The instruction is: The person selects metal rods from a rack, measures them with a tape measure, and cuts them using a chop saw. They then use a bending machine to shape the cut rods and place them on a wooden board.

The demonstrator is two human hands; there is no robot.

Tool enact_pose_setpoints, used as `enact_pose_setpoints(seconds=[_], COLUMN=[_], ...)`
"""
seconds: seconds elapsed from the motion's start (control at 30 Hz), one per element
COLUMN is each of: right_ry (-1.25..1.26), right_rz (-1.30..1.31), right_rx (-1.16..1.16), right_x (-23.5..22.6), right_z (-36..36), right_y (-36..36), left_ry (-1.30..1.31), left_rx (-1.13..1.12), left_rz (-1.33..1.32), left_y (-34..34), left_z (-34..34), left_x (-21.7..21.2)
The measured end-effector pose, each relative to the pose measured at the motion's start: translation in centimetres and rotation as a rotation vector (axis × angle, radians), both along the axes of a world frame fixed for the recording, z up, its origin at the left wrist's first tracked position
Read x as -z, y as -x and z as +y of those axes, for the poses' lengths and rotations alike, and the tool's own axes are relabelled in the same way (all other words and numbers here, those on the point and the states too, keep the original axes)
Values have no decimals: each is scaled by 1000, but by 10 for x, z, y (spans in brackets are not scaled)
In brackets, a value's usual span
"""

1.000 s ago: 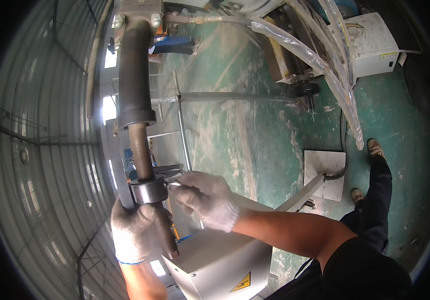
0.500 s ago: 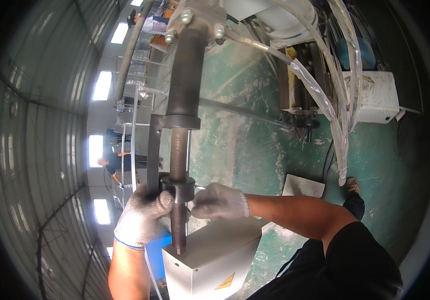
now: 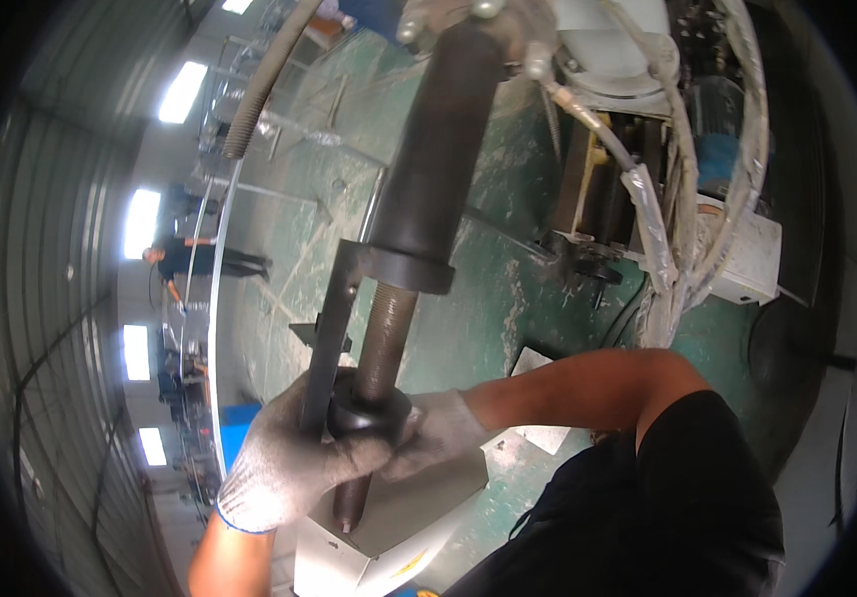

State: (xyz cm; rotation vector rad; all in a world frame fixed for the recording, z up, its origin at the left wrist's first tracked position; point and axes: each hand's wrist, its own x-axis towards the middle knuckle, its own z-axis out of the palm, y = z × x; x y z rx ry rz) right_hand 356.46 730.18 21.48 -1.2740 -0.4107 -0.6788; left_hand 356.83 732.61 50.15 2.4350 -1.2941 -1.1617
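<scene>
A dark metal cylinder (image 3: 438, 149) slants down through the middle, and a threaded rod (image 3: 386, 323) comes out of its lower end. Round the rod sits a black round collar (image 3: 371, 408), with a flat dark bar (image 3: 337, 328) alongside. My left hand (image 3: 294, 458), in a whitish knitted glove, is wrapped round the collar and the bar's lower end, its thumb across the front. From the other side my gloved right hand (image 3: 435, 433) presses closed against the collar; its fingertips are partly hidden. The rod's dark lower end (image 3: 351, 502) shows beneath the left thumb.
Under the rod stands a white metal box (image 3: 389, 537). Plastic-wrapped hoses (image 3: 687, 169) hang at the upper right beside machinery and a pale box (image 3: 747, 254). A ribbed hose (image 3: 261, 95) hangs upper left. Farther left stands another person (image 3: 214, 259), near a blue container (image 3: 239, 423).
My view has turned, so the cylinder tilts more. My left thumb now lies across the front below the collar, and my right hand has come in closer against the collar.
</scene>
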Motion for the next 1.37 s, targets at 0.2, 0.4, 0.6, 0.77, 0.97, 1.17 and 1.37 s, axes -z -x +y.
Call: enact_pose_setpoints(seconds=[0.2, 0.4, 0.6, 0.77, 0.97, 1.17, 1.37], right_ry=[28, -2, -303, -507, -742, -978, -1149], right_rz=[-2, 78, 354, 434, 494, 489, 349], right_rx=[-223, -448, -974, -1174, -1268, -1178, -944], right_x=[-5, -6, -13, -17, -18, -18, -31], right_z=[-29, -58, -115, -116, -111, -123, -130], right_y=[1, 4, -8, -3, 14, 37, 51], left_ry=[-40, -54, 3, 65, 9, -3, -45], left_rx=[159, 96, 126, 173, 144, 62, 29], left_rz=[-127, -83, -70, -55, -96, -45, -23], left_y=[-27, -29, -32, -37, -31, -30, -29], left_z=[10, 8, 17, 9, 11, 11, -1], left_x=[9, 9, 16, 17, 12, 11, 8])
